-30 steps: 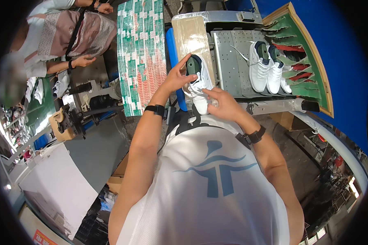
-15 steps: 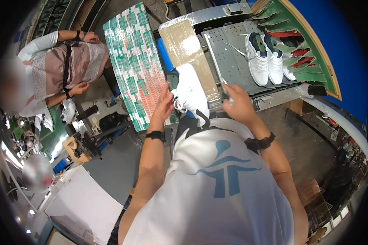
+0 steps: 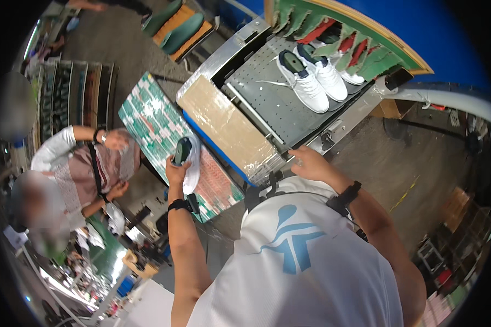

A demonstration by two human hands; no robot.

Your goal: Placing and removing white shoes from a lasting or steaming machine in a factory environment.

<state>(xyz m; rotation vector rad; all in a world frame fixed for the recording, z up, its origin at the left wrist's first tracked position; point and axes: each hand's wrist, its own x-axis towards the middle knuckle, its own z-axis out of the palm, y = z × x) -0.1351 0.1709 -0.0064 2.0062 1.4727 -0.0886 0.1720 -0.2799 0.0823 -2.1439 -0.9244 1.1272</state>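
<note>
My left hand (image 3: pixel 177 172) grips a white lace-up shoe (image 3: pixel 192 177) by its heel end, over the green-and-white patterned tabletop (image 3: pixel 218 182). A dark green last (image 3: pixel 181 151) fills the shoe's opening. At the near corner of the brown film-wrapped board (image 3: pixel 223 122), my right hand (image 3: pixel 312 163) is closed, its index finger partly extended. Something small and pale shows between its fingers, too small to name. Beyond it, several white shoes (image 3: pixel 311 91) with lasts inside stand on the perforated grey conveyor bed (image 3: pixel 256 82), some partly under the hanging strips.
Ragged green and red strips (image 3: pixel 365 35) hang in a wooden-framed opening above the conveyor. Left of the patterned tabletop stands another person (image 3: pixel 95 169). Green lasts (image 3: pixel 183 37) lie on a wooden stand at the back. Metal rails (image 3: pixel 338 128) edge the conveyor.
My view has turned and shifted. My left hand has carried the shoe leftward, away from my body, to over the patterned tabletop. My right hand stays near the conveyor's corner.
</note>
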